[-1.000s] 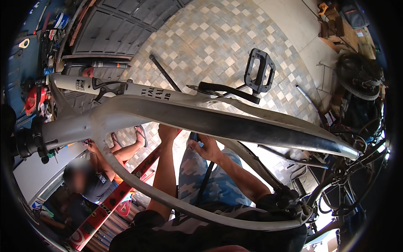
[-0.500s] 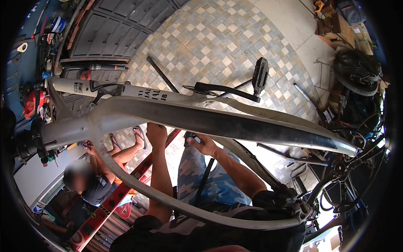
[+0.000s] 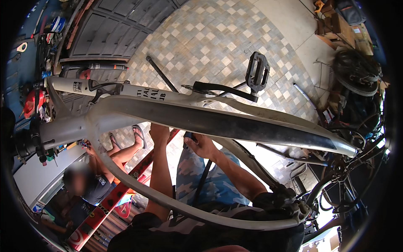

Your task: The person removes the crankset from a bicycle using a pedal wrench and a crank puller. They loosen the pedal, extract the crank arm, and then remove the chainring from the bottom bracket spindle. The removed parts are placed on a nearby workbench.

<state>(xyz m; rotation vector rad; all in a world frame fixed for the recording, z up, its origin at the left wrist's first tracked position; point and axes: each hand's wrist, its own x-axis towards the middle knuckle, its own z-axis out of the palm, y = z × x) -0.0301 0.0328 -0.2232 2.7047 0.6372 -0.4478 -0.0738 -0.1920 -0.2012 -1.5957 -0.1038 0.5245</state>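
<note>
A grey-and-black bicycle frame crosses the view, with a black pedal raised on its crank on the far side. My left hand is curled just beneath the long upper tube, which hides part of its fingers; what it grips cannot be made out. To its right, my right hand is closed on a small dark object under the same tube. A black strap-like length hangs below it over my camouflage shorts.
Another person sits at lower left beside a red bike frame. Grey drawers and a tool wall stand at upper left; tyres and wooden boxes at right. A loose tube lies on tiles.
The pedal turned edge-on, then back toward showing its face. Both hands shifted slightly left, my left hand then slightly back right.
</note>
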